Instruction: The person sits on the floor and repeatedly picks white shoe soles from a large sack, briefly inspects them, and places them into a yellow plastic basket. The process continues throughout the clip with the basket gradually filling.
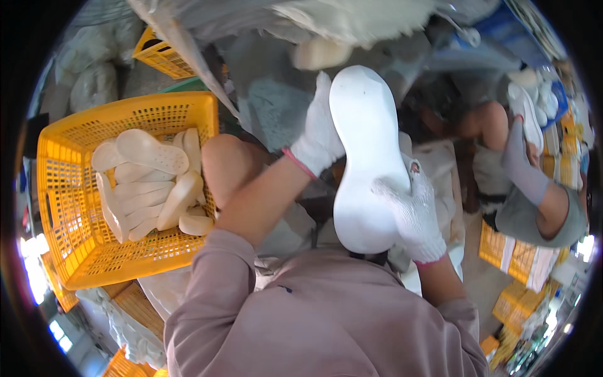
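A white shoe sole (367, 157) is held upright before my chest, its broad smooth face toward me. My left hand (318, 129), in a white knit glove with a pink cuff, grips its upper left edge; some of its fingers are hidden behind the sole. Lower down, my right hand (411, 210), gloved the same way, clasps the right side with fingers lying over the face. A fingertip shows through a hole in the right glove. To my left, a yellow basket (125, 270) holds several cream-white soles (152, 154) in a loose pile.
Sheeting and a pale fluffy heap (352, 22) lie ahead. At the right sits a co-worker (534, 195) in grey, a white sole (526, 116) at their hands. Yellow crates (512, 254) stand by them, with a blue crate (556, 103) beyond. Another yellow crate (164, 55) stands at the far left.
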The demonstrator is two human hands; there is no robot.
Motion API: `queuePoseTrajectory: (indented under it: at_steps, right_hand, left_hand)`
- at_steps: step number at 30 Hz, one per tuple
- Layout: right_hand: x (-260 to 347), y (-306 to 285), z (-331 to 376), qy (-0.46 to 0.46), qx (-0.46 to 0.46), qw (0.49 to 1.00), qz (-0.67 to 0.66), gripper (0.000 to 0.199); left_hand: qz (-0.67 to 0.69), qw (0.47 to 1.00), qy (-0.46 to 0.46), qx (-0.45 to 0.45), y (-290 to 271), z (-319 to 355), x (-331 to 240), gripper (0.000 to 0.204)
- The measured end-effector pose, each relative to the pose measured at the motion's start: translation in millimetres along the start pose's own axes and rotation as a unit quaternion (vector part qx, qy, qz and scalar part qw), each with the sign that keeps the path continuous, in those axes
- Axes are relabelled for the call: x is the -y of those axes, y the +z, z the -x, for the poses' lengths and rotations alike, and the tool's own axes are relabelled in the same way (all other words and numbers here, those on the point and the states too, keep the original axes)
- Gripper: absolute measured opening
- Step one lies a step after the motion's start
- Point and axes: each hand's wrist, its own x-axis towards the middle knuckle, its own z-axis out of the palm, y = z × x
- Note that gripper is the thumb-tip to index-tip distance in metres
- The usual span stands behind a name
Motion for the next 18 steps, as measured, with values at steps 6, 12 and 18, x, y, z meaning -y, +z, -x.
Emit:
queuePoseTrajectory:
  at_steps: [6, 12, 18]
  right_hand:
    - [48.7, 20.7, -59.3, -0.06, 0.061, 0.995, 0.058, 0.054]
    - [42.3, 26.0, -52.3, -0.043, 0.062, 0.992, 0.102, 0.051]
    - [13.5, 18.5, -36.8, 0.082, 0.035, 0.993, -0.077, 0.057]
  left_hand:
    - [-0.58, 0.773, 0.228, -0.116, -45.6, -35.3, -38.1, 0.044]
    - [-0.059, 0.989, 0.137, 0.011, -52.3, -16.7, -39.9, 0.042]
    - [-0.286, 0.929, 0.13, -0.198, 9.7, -7.5, -20.7, 0.045]
